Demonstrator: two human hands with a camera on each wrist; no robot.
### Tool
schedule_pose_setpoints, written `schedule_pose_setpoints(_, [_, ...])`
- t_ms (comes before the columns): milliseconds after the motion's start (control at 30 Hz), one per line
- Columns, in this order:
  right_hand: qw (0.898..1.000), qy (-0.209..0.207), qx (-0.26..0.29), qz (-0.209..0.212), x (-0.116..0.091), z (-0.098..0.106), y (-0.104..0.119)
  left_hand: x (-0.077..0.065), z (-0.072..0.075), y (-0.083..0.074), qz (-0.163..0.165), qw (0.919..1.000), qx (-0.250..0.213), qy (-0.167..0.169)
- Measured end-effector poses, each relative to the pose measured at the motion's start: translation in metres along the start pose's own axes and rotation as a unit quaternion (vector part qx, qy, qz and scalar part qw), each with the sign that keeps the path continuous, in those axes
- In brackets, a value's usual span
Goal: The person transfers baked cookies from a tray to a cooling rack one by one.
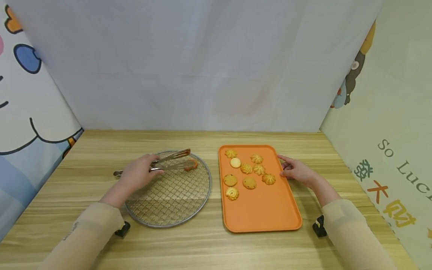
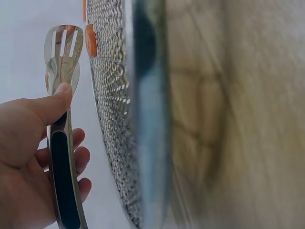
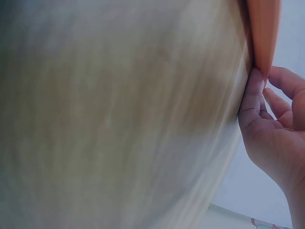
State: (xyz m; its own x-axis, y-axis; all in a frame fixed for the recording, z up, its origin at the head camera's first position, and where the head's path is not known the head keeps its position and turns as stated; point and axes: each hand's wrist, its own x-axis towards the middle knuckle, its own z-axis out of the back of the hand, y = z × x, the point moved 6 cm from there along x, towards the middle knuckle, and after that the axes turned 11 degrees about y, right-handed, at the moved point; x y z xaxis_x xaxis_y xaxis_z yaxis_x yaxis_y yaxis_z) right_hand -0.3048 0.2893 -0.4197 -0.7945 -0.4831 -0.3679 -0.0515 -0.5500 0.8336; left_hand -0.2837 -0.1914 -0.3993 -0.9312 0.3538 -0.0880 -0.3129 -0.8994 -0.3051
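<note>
My left hand (image 1: 140, 172) grips a pair of metal tongs (image 2: 61, 109) with dark handle inlays and slotted ends. The thumb lies along the upper arm of the tongs, whose ends stand apart above a round wire mesh rack (image 1: 168, 204). Orange shows at the tong ends; whether it is reflection or something else, I cannot tell. At the right, my right hand (image 1: 297, 171) pinches the right rim of an orange rectangular tray (image 1: 263, 213) between thumb and fingers. Several cookies lie on the tray's far part, among them a swirled cookie (image 1: 246, 168), a plain pale round cookie (image 1: 235, 162) and a dotted round cookie (image 1: 249, 183).
Rack and tray stand side by side on a wood-grain table (image 1: 189, 247), a strip of tabletop between them. A white cloth (image 1: 202, 75) hangs behind the table. Printed panels flank it, a cartoon panel (image 1: 33, 112) at left and a lettered panel (image 1: 398, 150) at right.
</note>
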Motion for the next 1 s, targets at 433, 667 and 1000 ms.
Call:
schedule_pose_setpoints(433, [1.0, -0.003, 0.003, 0.003, 0.001, 0.0, -0.002, -0.007, 0.009, -0.004, 0.013, 0.9999, -0.006, -0.006])
schedule_pose_setpoints(667, [1.0, -0.002, 0.006, 0.005, 0.002, 0.0, -0.003, -0.01, 0.017, -0.016, 0.0, 0.9996, -0.005, -0.027])
schedule_pose_setpoints(1000, [1.0, -0.005, 0.005, 0.003, 0.001, 0.0, -0.002, -0.012, 0.026, -0.03, 0.0, 0.9993, -0.014, -0.035])
